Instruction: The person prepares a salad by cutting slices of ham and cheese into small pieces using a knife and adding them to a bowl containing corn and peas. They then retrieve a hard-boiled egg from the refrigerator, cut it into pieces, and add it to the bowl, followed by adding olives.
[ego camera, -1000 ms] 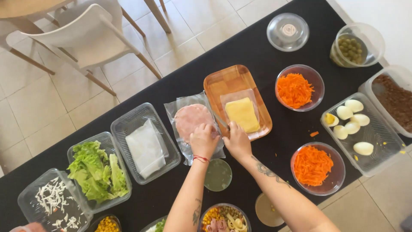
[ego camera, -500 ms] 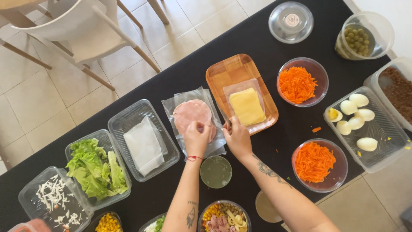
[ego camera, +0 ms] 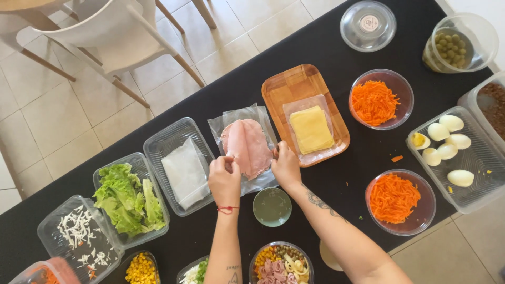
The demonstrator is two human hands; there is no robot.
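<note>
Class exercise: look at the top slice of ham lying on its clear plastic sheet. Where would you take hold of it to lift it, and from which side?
Probably pinch the near edge of the ham slice, coming from the person's side. It lies flat and thin on the plastic sheet, so only a rim offers purchase. The left hand and right hand already sit at its near corners; the wooden tray crowds the far right.

Both forearms reach up from the bottom edge, bare, converging toward the middle. The left hand (ego camera: 224,180) is seen from the back, knuckles bent, fingertips pinched together at its upper edge — a thin red string circles the wrist just below, and a small tattoo shows low on that forearm. The right hand (ego camera: 286,166) lies just beside it, apart, fingers curled with the thumb side turned inward. Its forearm — slanting in from the lower right — carries a dark tattoo near the wrist.
</note>
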